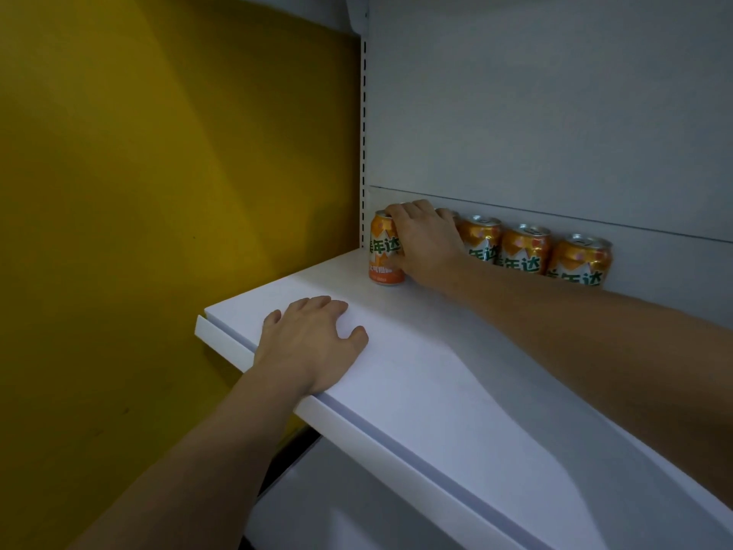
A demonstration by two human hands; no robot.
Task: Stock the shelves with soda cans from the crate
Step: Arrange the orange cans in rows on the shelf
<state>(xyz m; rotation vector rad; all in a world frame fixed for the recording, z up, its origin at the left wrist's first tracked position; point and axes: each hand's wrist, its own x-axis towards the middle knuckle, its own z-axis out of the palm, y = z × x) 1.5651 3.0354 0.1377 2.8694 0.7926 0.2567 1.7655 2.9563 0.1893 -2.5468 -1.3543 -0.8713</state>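
Head view: upright orange soda can (pixel 384 250) gripped by right hand (pixel 426 244); left hand (pixel 311 341) rests flat, fingers relaxed, on shelf (pixel 456 371).

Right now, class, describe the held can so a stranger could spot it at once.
Find the white shelf beside the yellow wall; orange cans line its back panel. The wanted can stands at the row's left end. It alone is gripped by the right hand.

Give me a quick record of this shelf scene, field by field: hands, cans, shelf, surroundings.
right hand: grips leftmost can, upright on shelf
left hand: rests flat near the shelf's front edge, holding nothing
other cans: three upright in a row along the back panel; another mostly hidden behind the hand
surroundings: yellow wall at left
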